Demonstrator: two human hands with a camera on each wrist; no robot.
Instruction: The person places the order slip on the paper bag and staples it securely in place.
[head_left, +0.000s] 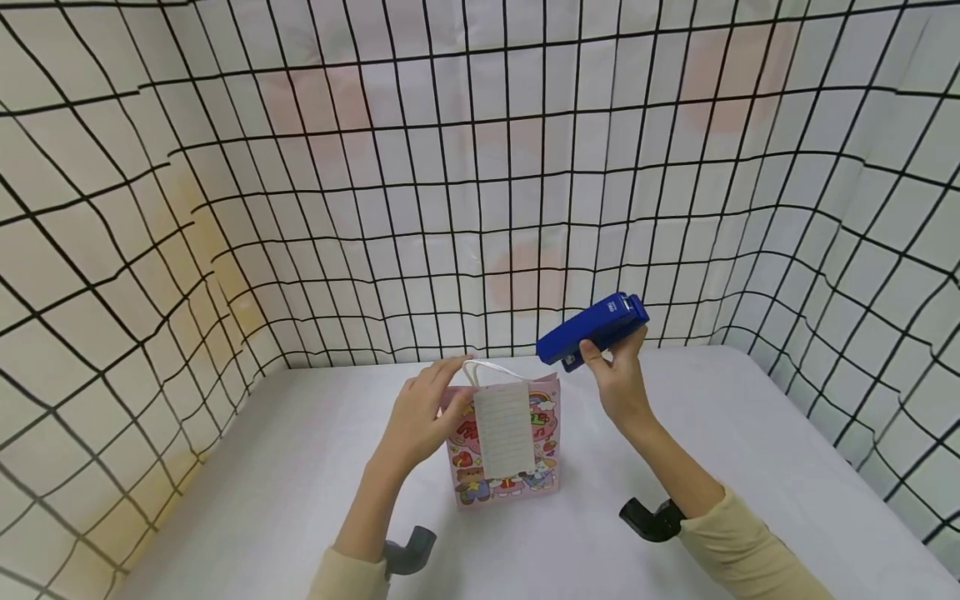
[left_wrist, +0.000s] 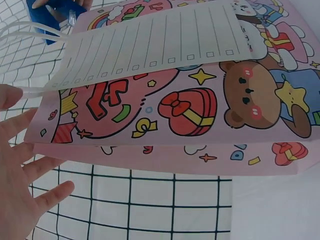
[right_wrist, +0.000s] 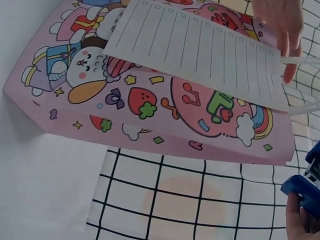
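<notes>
In the head view a pink gift bag [head_left: 465, 487] with cartoon animals and white cord handles [head_left: 491, 365] stands upright. A lined paper sheet [head_left: 506, 433] with checkboxes lies against its front, top edge near the bag's mouth. My left hand [head_left: 423, 414] is at the bag's upper left corner. Its thumb is near the handle cord; the other fingers are spread, partly behind the bag in the left wrist view. My right hand [head_left: 621, 379] grips a blue stapler [head_left: 592, 329], raised to the right of the bag and apart from it. Only part of the stapler [right_wrist: 302, 192] shows in the right wrist view.
A white tabletop [head_left: 285, 467] lies under the bag. Black-and-white grid cloth walls [head_left: 420, 208] surround it at the back and both sides. Dark curved wrist mounts [head_left: 411, 552] stick out beside both beige sleeves [head_left: 742, 546].
</notes>
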